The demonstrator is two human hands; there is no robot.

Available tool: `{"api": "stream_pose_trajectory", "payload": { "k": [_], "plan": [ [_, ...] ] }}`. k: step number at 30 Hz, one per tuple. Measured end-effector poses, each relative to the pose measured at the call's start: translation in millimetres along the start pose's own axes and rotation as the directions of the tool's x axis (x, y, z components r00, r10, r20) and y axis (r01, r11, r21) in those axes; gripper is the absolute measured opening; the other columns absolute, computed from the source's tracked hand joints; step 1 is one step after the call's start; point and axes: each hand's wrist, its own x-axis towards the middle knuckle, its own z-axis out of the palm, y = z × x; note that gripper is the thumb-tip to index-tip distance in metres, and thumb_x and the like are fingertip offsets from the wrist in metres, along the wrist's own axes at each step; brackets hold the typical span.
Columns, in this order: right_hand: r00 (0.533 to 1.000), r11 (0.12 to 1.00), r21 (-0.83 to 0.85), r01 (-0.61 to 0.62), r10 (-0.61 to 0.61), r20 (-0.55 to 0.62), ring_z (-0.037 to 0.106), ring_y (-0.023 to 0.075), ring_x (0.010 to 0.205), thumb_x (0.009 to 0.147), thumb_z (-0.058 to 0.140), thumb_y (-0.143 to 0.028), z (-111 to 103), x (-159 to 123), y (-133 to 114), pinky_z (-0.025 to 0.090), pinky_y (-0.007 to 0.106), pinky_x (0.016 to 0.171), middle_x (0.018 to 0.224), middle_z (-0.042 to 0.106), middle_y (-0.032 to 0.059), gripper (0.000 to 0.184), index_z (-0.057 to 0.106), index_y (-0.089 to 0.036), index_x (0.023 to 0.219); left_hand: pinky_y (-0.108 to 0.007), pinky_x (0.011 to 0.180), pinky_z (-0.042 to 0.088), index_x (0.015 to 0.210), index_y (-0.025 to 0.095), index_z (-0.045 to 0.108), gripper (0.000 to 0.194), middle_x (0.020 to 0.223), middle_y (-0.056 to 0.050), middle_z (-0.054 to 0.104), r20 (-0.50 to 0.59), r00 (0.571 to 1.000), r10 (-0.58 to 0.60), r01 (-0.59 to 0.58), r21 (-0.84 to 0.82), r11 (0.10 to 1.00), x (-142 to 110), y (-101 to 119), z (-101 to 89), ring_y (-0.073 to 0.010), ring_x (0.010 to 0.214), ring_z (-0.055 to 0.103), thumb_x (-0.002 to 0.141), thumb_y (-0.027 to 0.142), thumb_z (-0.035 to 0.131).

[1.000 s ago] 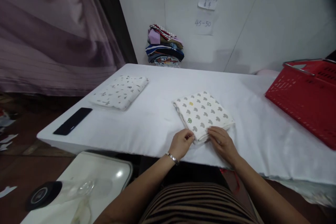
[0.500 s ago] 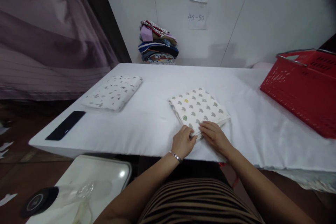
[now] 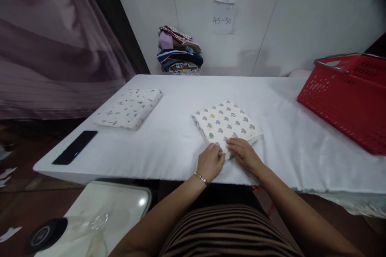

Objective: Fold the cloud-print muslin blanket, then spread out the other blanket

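A folded white cloth (image 3: 227, 118) with grey mushroom prints, plus a few green and yellow ones, lies slantwise on the white-covered table (image 3: 169, 148) before me. At its near corner, my left hand (image 3: 210, 162) is closed, thumb and fingers pinching the edge. My right hand (image 3: 245, 154) rests on the cloth just to the right, fingers stretched out together and lying flat over the near edge. Farther left lies a second folded white cloth (image 3: 129, 108) with small grey prints, apart from both hands.
A red plastic basket (image 3: 346, 100) stands at the table's right end. A black phone-like slab (image 3: 75, 147) lies near the left edge. Against the wall rises a stack of folded fabrics (image 3: 180, 50). Below left, a white stool (image 3: 120, 200) holds a clear bottle-like object with a dark end.
The view has shifted very slightly. Both hands stay at the near corner of the mushroom-print cloth, with almost no visible movement.
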Motion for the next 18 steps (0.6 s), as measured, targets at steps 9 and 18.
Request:
{"api": "stream_pose_trajectory", "payload": {
  "k": [9,18],
  "plan": [
    [0.996,0.999,-0.050,-0.009,0.014,0.093,0.050,0.0230,0.113,0.087,0.047,-0.017,-1,1,3,0.046,0.045,0.089,0.112,0.062,0.0087,0.022,0.062,-0.020,0.103,-0.027,0.067,0.041,0.081,0.021,0.056,0.013,0.089,-0.002,0.055,0.056,0.998,-0.001,-0.008,0.157,0.988,12,8,0.2,-0.0151,0.080,0.054,0.085,0.028,0.046],
    [1.000,1.000,0.004,0.022,-0.022,0.020,0.054,0.0214,0.107,0.087,0.046,-0.016,-2,-3,6,0.047,0.044,0.088,0.106,0.064,0.0079,0.020,0.062,-0.020,0.099,-0.026,0.068,0.041,0.082,0.020,0.054,0.012,0.089,-0.002,0.054,0.062,0.995,0.075,-0.084,0.150,0.985,8,5,1.5,-0.0142,0.082,0.053,0.086,0.023,0.044]
  ]
}}
